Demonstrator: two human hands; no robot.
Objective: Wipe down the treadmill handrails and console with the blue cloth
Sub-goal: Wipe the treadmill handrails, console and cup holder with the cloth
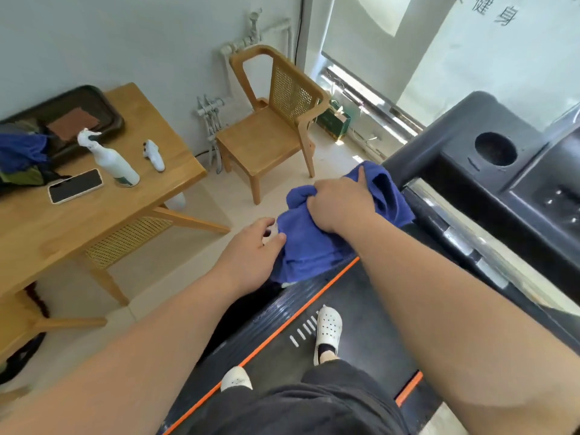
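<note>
The right hand (pixel 340 204) is closed in a fist around a bunched part of the blue cloth (pixel 309 246), which it presses down over the left handrail (pixel 417 211) of the treadmill, just beside the black console (pixel 489 171). The cloth spreads out from under this hand toward the console on one side and hangs down toward the belt (pixel 354 324) on the other. The left hand (pixel 255 246) lies at the cloth's lower left edge, fingers loosely curled and touching the fabric; whether it grips the fabric is unclear. The person's feet in white clogs (pixel 328 331) stand on the belt.
</note>
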